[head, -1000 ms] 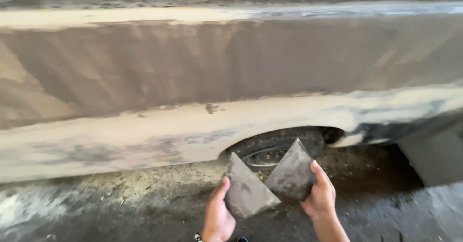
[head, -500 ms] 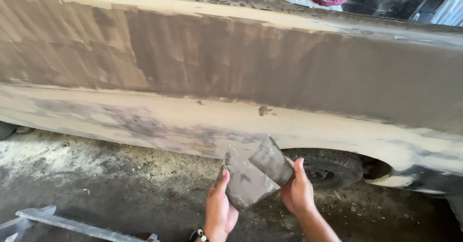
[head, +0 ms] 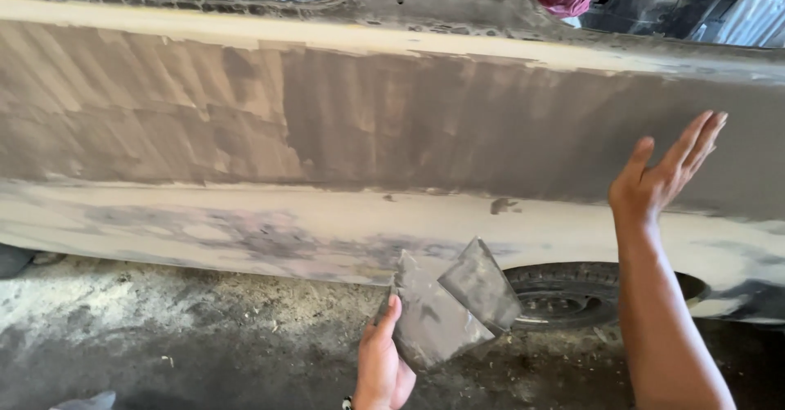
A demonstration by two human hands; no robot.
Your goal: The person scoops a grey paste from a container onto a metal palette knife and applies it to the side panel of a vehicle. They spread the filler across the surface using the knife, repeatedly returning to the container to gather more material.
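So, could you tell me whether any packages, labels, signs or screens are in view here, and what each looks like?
None can be seen: no package, label, sign or screen.
Left hand: holds two flat grey spreader plates, low centre.
Right hand: open, raised at the filler-coated grey-beige car body panel.
Tyre: black, low right in the wheel arch.

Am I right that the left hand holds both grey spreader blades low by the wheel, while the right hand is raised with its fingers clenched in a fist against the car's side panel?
Not quite: in the head view the right hand is raised by the side panel with open, spread fingers, no fist. The left hand does hold both spreader blades low by the wheel.
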